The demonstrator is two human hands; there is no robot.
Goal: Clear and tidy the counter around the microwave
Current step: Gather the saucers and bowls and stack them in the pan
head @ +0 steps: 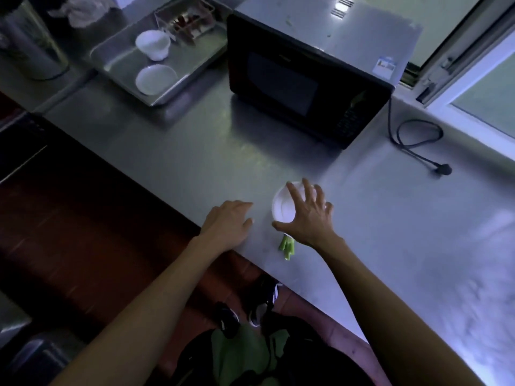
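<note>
A small white bowl (282, 208) sits on the steel counter (178, 151) near its front edge. My right hand (308, 215) is spread over the bowl, thumb at its near rim and fingers over its far side. Green vegetable stalks (287, 246) lie just below that hand, partly hidden by the wrist. My left hand (228, 221) rests on the counter edge to the left of the bowl, fingers loosely curled and holding nothing. The black microwave (303, 79) stands behind, door closed.
A steel tray (117, 58) at the back left holds a white cup (153, 44), a white dish (155, 78) and a wire rack (186, 22). The microwave's unplugged cord (418, 143) lies at the right by a window frame. A metal canister (30, 40) stands far left.
</note>
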